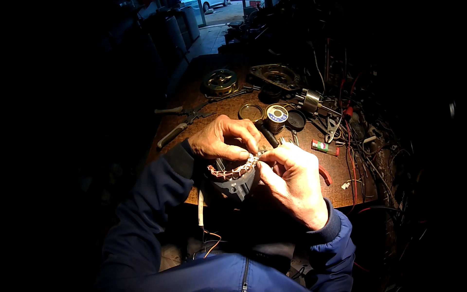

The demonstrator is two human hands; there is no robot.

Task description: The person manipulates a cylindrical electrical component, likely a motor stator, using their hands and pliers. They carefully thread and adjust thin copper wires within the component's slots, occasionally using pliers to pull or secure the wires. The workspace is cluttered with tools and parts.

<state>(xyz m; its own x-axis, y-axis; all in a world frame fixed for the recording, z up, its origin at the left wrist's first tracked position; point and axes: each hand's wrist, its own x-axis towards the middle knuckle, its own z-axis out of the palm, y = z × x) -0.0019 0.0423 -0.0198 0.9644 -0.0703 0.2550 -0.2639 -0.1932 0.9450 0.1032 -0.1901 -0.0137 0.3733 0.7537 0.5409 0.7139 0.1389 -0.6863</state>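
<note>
A small motor stator (pixel 235 176) with copper windings tied in white cord sits at the near edge of the brown workbench (pixel 350 187), just above my lap. My left hand (pixel 221 138) curls over its top left and grips it. My right hand (pixel 292 182) comes from the right and pinches the winding rim with thumb and forefinger. A white lead and thin orange wires (pixel 204 228) hang below the stator toward my lap. Both sleeves are dark blue.
Behind my hands lie pliers (pixel 182 119), a solder spool (pixel 276 117), a round tin (pixel 251 112), a lighter (pixel 325 147), side cutters (pixel 332 127), a brass-coloured motor (pixel 220 81) and a dark motor housing (pixel 275 76). Tangled wires (pixel 369 160) crowd the right edge.
</note>
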